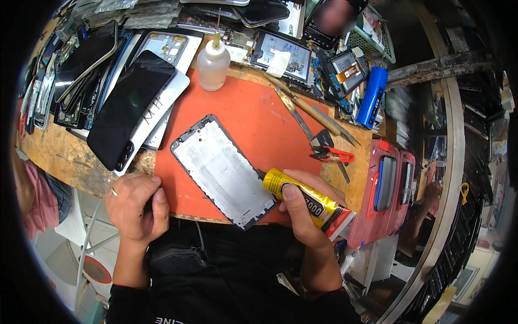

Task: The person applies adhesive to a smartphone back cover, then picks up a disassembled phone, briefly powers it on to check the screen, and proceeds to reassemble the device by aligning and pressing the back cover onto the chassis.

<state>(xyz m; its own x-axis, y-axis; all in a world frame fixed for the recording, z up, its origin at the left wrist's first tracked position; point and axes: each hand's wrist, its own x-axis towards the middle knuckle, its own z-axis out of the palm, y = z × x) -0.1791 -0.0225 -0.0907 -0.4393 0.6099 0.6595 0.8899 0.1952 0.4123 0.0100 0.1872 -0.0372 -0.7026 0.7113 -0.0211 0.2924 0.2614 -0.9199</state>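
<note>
A phone frame [224, 171] lies tilted on the orange mat [270, 121], its pale silvery inner face up and a black rim around it. My right hand [305, 213] is closed around a yellow and black glue tube [305, 197] with a red and white end. The tube's dark nozzle points left and meets or nearly meets the frame's right long edge; contact is too small to tell. At the mat's lower left corner rests my left hand [137, 208], fingers curled in, a ring on one finger, nothing visible in it. Its palm is hidden.
Several phones and phone parts [129, 102] are piled at left. A clear dropper bottle [213, 65] stands behind the frame. Tweezers [294, 110], red-handled snips [332, 155] and a blue cylinder [372, 97] lie at right. Beyond them is a pink case [372, 216].
</note>
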